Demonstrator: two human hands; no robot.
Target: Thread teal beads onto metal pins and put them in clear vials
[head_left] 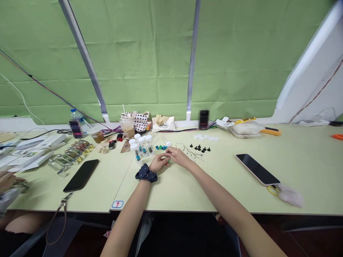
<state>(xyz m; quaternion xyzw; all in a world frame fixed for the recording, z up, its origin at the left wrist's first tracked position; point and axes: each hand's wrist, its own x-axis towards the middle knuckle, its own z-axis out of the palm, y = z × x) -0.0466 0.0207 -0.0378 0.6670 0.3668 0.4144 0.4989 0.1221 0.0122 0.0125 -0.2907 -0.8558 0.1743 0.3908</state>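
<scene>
My left hand (158, 162) and my right hand (177, 156) meet over the pale green table (187, 189), fingers pinched together around a tiny item I cannot make out. A dark scrunchie (146, 174) sits on my left wrist. Just behind the hands stand several small clear vials with white caps (142, 144), a few blue and green beads (161, 147), thin metal pins (191, 152) and small black pieces (200, 147). White round caps (206, 137) lie further back.
A dark phone (81, 174) lies at the left, a second phone (257, 169) at the right. Iced drinks (128, 127), a water bottle (76, 123), bags and a plastic box (245, 128) line the back. Another person's hand (6, 180) is at the far left.
</scene>
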